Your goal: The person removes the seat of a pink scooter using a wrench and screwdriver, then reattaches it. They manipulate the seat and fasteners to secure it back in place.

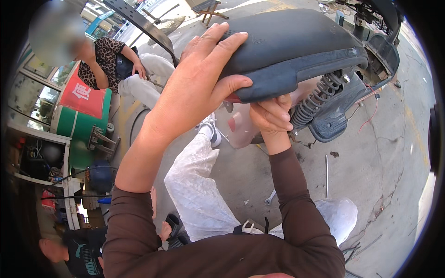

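A black scooter seat fills the upper middle, with a dark panel below its edge. Spread over the seat's left end is my left hand, fingers stretched across the top and thumb against the side. My right hand is beneath the panel, fingers curled and closed upward. What they pinch, if anything, is hidden by the panel and the fingers. Just right of that hand stands a coil spring shock absorber. A pale translucent part hangs left of the hand.
A wrench and a thin metal rod lie on the concrete. A red wire dangles near the scooter's footboard. One person sits at the upper left beside a green and red drum; another person is at the lower left.
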Tool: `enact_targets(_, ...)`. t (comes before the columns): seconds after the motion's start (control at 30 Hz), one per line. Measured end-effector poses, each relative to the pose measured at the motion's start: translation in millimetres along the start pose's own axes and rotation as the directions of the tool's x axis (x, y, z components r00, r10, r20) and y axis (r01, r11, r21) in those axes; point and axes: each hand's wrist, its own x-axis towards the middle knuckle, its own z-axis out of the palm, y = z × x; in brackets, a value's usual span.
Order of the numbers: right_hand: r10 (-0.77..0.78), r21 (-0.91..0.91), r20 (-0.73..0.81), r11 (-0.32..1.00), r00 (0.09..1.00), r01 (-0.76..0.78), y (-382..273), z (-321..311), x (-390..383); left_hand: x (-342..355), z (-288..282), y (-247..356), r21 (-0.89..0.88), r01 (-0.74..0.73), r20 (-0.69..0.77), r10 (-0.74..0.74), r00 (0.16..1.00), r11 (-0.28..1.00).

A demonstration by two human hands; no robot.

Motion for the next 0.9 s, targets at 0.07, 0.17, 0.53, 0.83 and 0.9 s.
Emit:
enact_targets(0.07, 0.027, -0.040, 0.019, 0.999, 0.999, -0.026, -5, -1, 1, 11, -3, 0, -0.072, 0.044, 0.041, -0.041, 0.998, 0.996)
enact_targets(0.17, 0.014, -0.023, 0.031, 1.000, 0.999, -0.014, -5, -3, 0, 12, 4, -2, 0.056, 0.000, 0.007, -0.001, 1.000, 0.998)
enact_targets(0.53, 0.068, 0.002, 0.097, 0.998, 0.993, -0.068, -12, -12, -3, 10, 20, -20, 0.488, -0.172, -0.045, 0.222, 0.974, 0.856)
enact_targets(0.83, 0.092, -0.114, 0.132, 0.990, 0.987, -0.077, -16, -17, -3, 9, 18, -20, 0.509, -0.155, -0.037, 0.201, 0.979, 0.847)
enact_targets(0.9, 0.070, -0.068, 0.117, 0.996, 0.991, -0.062, -15, -16, -4, 8, 19, -20, 0.494, -0.158, -0.035, 0.201, 0.979, 0.855)
